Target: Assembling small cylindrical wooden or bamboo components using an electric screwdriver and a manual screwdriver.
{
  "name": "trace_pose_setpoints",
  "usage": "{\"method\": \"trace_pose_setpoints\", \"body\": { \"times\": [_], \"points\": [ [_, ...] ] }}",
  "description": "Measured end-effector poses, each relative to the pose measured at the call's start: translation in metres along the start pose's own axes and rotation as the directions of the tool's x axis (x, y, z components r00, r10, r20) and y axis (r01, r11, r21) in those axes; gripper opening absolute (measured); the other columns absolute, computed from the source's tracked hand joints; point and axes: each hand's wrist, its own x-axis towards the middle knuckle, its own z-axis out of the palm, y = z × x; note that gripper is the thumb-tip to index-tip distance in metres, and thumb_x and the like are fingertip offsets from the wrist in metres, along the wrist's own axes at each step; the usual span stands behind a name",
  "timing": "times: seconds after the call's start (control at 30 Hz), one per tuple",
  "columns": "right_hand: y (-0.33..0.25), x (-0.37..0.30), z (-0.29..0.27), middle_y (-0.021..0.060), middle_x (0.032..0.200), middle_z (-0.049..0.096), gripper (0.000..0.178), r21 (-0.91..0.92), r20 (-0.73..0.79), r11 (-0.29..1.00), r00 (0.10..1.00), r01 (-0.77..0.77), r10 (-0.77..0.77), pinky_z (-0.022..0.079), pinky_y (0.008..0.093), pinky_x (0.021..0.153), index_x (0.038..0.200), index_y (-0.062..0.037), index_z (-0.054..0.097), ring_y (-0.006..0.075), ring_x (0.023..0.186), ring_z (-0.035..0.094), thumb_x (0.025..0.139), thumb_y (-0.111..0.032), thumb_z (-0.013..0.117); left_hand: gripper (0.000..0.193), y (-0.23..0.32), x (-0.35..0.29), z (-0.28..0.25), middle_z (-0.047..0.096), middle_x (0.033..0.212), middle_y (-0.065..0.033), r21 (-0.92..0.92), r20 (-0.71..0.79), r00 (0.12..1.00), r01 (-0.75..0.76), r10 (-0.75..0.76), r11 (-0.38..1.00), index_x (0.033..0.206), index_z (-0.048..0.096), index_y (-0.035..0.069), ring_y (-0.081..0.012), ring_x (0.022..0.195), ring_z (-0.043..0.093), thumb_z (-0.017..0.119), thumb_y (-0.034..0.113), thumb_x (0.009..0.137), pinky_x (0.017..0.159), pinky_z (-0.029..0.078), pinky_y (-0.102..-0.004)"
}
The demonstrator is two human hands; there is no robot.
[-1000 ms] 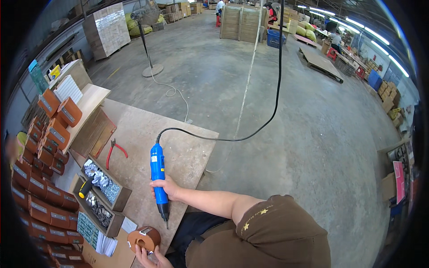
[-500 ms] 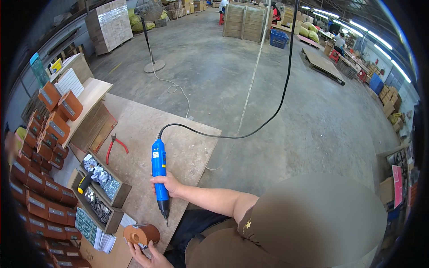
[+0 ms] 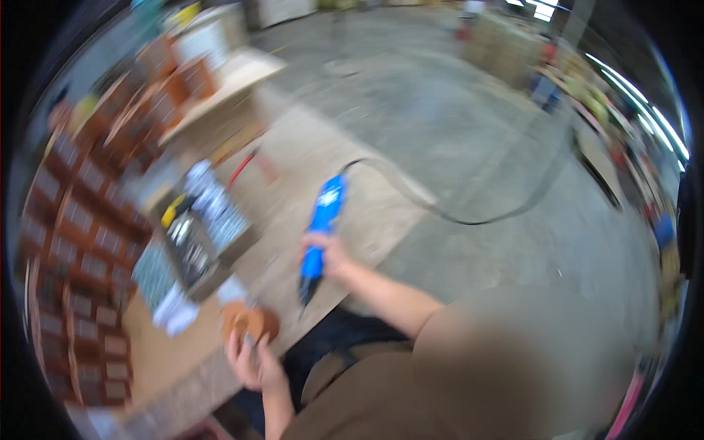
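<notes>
The picture is blurred by motion. My right hand is wrapped round a blue electric screwdriver, whose black tip slants down toward the table's near edge. Below and left of that tip, a short orange-brown cylinder with a round hole in its end rests on the tabletop. My left hand grips its near side, fingers against the end face; a small greyish thing shows at the fingertips, too smeared to name. The screwdriver tip is apart from the cylinder.
Wooden bins of small metal parts stand left of the screwdriver. Stacked orange-brown cylinders fill the far left. Red-handled pliers lie behind. A black cord loops off the table over the floor.
The whole view has swung, so the table and both hands appear shifted, mostly rightward. The right hand still holds the screwdriver, now tilted more. The left hand stays on the cylinder.
</notes>
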Motion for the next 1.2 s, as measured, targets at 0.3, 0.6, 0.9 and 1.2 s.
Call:
{"method": "trace_pose_setpoints", "body": {
  "times": [0.3,0.6,0.9,1.2],
  "points": [
    [-0.008,-0.002,0.005,0.0086,0.067,0.05,0.033,0.02,0.058,0.998,0.997,0.056,-0.057,0.046,0.0376,0.058,0.101,-0.0079,0.041,0.0209,0.06,0.052,0.073,-0.014,0.056,0.045,0.002,0.014,-0.005,0.045,0.113,-0.0188,-0.057,-0.049,0.985,0.165,-0.168,0.985,0.093,0.051,0.003,-0.0323,0.1,0.048,0.077,0.011,0.056,0.082,0.042,-0.0367],
    [-0.007,-0.006,0.001,0.0087,0.068,0.05,0.033,0.008,0.069,0.998,0.996,0.064,-0.064,0.046,0.0373,0.059,0.102,-0.0062,0.04,0.0204,0.061,0.051,0.073,-0.013,0.055,0.045,0.001,0.013,-0.001,0.044,0.111,-0.0191,-0.045,-0.031,0.991,0.126,-0.128,0.991,0.092,0.051,0.004,-0.0328,0.1,0.048,0.077,0.013,0.057,0.079,0.044,-0.0375],
    [-0.007,-0.003,0.0,0.0081,0.067,0.05,0.033,0.009,0.063,0.998,0.996,0.067,-0.067,0.046,0.0372,0.059,0.101,-0.0068,0.04,0.02,0.061,0.051,0.073,-0.013,0.056,0.035,0.003,0.012,0.002,0.047,0.11,-0.0208,-0.139,-0.054,0.995,0.08,-0.088,0.987,0.088,0.052,0.002,-0.0338,0.101,0.05,0.074,0.003,0.06,0.085,0.042,-0.0394],
    [-0.009,-0.005,-0.001,0.0079,0.067,0.05,0.033,-0.014,0.05,0.998,0.996,0.068,-0.068,0.046,0.0373,0.058,0.1,-0.0065,0.041,0.0198,0.059,0.052,0.073,-0.014,0.057,0.027,-0.005,0.056,-0.04,0.051,0.112,-0.0158,-0.077,0.284,0.958,0.059,-0.035,0.995,0.089,0.061,0.005,-0.0359,0.106,0.045,0.068,0.012,0.064,0.088,0.039,-0.0405]
  ]
}}
